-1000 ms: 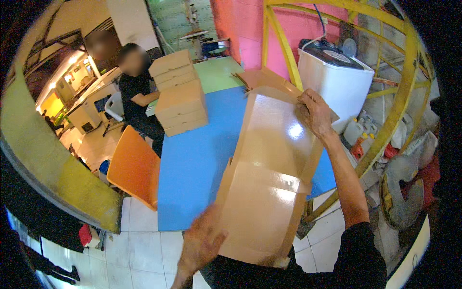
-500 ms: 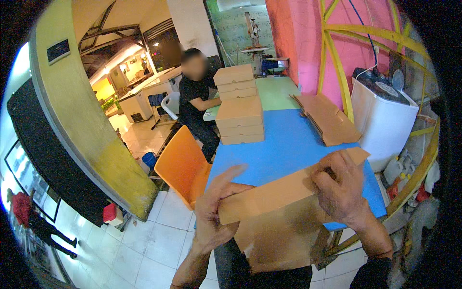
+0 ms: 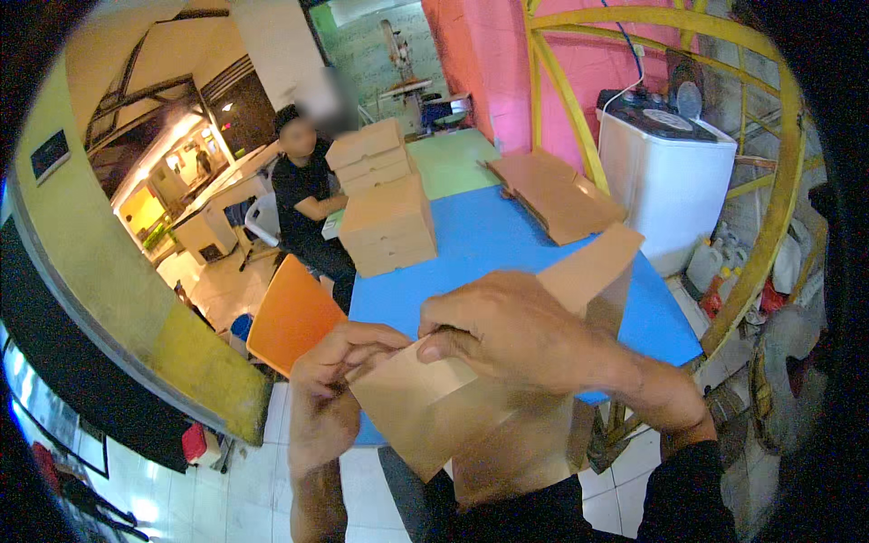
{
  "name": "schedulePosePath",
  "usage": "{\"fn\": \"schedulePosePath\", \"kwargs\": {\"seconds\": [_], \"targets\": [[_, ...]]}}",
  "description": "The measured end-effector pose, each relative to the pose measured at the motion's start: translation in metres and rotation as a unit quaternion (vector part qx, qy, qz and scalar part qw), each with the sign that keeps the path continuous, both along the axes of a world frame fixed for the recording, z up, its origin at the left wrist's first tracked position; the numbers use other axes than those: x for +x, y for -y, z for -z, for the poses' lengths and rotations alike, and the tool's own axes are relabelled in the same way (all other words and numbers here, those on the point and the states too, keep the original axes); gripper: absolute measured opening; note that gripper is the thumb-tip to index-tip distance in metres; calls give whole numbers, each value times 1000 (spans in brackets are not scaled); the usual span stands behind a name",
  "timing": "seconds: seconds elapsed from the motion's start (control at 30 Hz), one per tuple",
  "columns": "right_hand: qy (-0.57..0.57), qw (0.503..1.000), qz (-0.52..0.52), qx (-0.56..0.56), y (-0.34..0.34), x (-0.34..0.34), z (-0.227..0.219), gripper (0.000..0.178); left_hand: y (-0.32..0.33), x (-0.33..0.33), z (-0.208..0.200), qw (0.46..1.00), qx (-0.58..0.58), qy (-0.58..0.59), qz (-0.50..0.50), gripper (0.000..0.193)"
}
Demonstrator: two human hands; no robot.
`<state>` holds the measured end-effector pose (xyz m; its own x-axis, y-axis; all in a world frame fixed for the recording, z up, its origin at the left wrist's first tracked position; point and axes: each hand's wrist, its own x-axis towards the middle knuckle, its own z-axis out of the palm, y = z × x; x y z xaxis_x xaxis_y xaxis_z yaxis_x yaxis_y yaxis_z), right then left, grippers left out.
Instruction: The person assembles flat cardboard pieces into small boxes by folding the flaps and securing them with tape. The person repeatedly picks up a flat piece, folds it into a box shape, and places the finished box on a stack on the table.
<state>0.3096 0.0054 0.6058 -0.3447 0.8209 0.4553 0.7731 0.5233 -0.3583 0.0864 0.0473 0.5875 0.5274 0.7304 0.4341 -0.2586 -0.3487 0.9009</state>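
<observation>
Clearly, we had a partly folded, tan-brown cardboard blank [image 3: 413, 418] with a smooth, faintly shiny face in the lower centre of the frame, overlapping our view of the flat blue tabletop [image 3: 471, 249]. Our bare left hand [image 3: 328, 376] was closed round the blank's left end, fingers curled at the edge, and our bare right hand [image 3: 507, 321], just beside it, pinched the top edge of that end between thumb and fingers. We judged the board light and thin, stiff across its flat panels yet ready to give along its creases. Its sheen suggested that it could slide a little under dry fingertips, and the raised narrow strip [image 3: 595, 265] right of centre seemed easiest to bend. So we favoured holds close to the fold lines and corners over pressing mid-panel. Stacked brown cardboard boxes [image 3: 389, 226] stood left of upper centre; flat brown cardboard sheets [image 3: 561, 195] lay toward the upper right.
</observation>
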Motion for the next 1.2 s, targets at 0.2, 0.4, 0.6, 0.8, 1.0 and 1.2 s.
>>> {"fn": "schedulePosePath", "kwargs": {"seconds": [0.2,0.4,0.6,0.8,1.0,1.2], "targets": [[7,980,-7,200,2,-31,0,19,8,-13,-48,925,233,-292,-73,17],[0,965,-16,262,8,-40,2,14,30,-6,-71,820,351,-418,-173,9],[27,986,50,158,25,-19,9,16,25,-26,-82,804,349,-446,-185,12],[-18,991,74,106,53,27,20,18,29,-65,-96,770,379,-483,-175,16],[-224,958,166,64,61,74,15,21,24,-96,-94,805,334,-443,-210,25],[-382,870,145,274,68,73,2,40,-13,-107,-87,884,210,-346,-236,37]]}}
